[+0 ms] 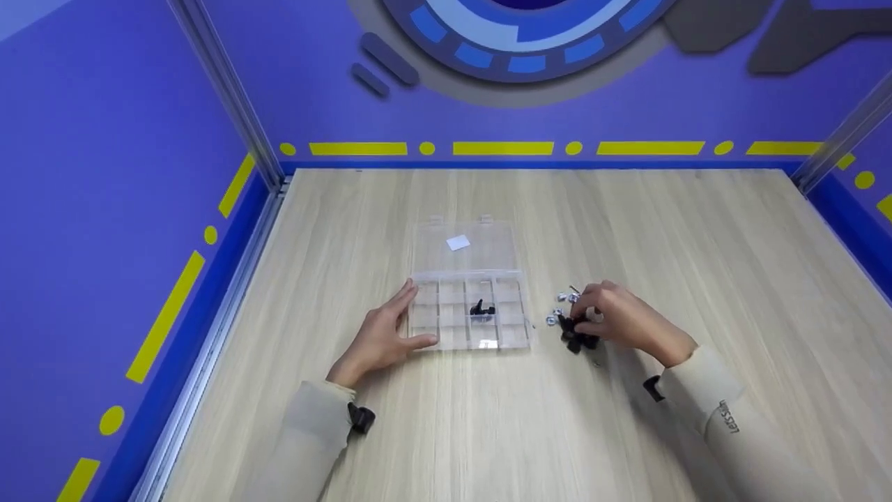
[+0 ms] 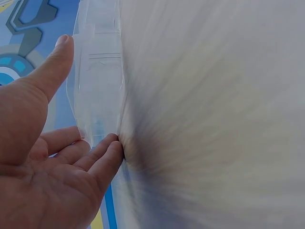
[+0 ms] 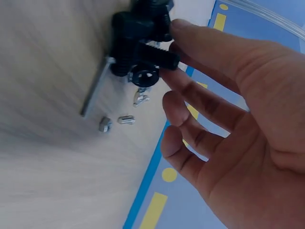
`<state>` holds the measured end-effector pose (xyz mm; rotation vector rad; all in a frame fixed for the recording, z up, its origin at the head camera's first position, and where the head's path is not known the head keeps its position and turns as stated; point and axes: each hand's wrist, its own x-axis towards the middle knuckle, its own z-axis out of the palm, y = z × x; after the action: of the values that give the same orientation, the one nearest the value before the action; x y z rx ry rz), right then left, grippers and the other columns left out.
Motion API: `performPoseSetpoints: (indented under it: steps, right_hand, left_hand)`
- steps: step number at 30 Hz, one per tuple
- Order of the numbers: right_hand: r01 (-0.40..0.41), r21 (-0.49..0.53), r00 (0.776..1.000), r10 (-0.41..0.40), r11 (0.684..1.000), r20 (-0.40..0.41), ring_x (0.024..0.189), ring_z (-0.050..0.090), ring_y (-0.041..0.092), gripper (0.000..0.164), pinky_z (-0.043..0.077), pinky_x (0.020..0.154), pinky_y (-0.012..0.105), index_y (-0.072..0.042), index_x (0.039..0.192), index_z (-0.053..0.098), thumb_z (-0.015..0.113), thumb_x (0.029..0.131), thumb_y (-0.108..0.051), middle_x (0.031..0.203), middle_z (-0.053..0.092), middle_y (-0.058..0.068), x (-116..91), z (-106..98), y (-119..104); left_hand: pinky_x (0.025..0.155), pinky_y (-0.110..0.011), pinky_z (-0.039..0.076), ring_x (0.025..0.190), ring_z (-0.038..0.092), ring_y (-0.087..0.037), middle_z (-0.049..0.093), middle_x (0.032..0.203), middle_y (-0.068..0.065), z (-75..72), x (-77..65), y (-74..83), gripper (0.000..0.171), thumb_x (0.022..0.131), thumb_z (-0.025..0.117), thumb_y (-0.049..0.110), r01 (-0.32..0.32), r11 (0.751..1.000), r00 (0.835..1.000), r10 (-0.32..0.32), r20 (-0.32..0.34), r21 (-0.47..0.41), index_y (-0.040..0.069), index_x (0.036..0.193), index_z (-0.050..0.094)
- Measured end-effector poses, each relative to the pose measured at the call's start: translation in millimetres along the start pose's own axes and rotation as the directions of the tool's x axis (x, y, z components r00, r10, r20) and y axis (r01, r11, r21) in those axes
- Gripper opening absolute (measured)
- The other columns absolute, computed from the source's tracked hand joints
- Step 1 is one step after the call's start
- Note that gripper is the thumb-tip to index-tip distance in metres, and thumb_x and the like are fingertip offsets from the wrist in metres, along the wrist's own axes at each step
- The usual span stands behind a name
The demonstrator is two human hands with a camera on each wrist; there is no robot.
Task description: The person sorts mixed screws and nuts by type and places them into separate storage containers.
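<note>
My left hand (image 1: 382, 341) rests against the left side of a clear plastic compartment box (image 1: 425, 345), its thumb along the front left corner. In the left wrist view its fairly straight fingertips touch the box's side wall (image 2: 102, 76). Over a small pile of black bolts (image 1: 577, 341) to the right of the box, my right hand (image 1: 617, 317) has curled fingers. The right wrist view shows its thumb and index finger pinching at a black threaded bolt (image 3: 162, 56) among the others. More black bolts (image 1: 481, 309) lie in one compartment of the box.
The box's transparent lid (image 1: 428, 244) lies folded back, with a white label (image 1: 458, 242) on it. Small silver nuts (image 1: 551, 320) lie beside the pile; a thin silver rod (image 3: 97, 86) leans near the bolts. Blue printed walls (image 1: 313, 104) bound the wooden table (image 1: 662, 223).
</note>
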<state>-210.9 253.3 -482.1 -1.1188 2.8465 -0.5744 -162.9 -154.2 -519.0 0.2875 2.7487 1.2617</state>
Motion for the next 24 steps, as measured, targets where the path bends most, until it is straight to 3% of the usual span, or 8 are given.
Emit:
performPoseSetpoints:
  steps: [10, 24]
  right_hand:
    - [-0.02, -0.038, 0.999, 0.019, 0.999, -0.031, 0.088, 0.056, 0.024, 0.012, 0.053, 0.074, 0.04, -0.01, 0.088, 0.08, 0.087, 0.08, -0.003, 0.098, 0.068, 0.005, -1.4, 10.7, 0.5]
    - [-0.053, 0.009, 0.998, 0.053, 0.999, -0.046, 0.083, 0.055, 0.018, 0.015, 0.052, 0.071, 0.036, -0.013, 0.087, 0.078, 0.083, 0.082, 0.0, 0.093, 0.068, 0.0, 0.8, 20.8, 4.1]
  left_hand:
    - [0.124, -0.04, 0.027, 0.153, 0.027, -0.027, 0.022, 0.169, -0.007, -1.1, -0.4, -0.8, 0.098, 0.082, 0.089, 0.033, -0.02, 0.999, 1.0, 0.02, 0.006, -0.028, 0.005, 0.159, 0.035]
    - [0.125, -0.041, 0.024, 0.153, 0.026, -0.028, 0.023, 0.168, -0.007, -2.3, -1.5, -1.8, 0.098, 0.081, 0.089, 0.035, -0.028, 0.999, 1.0, 0.028, -0.002, -0.018, 0.004, 0.158, 0.037]
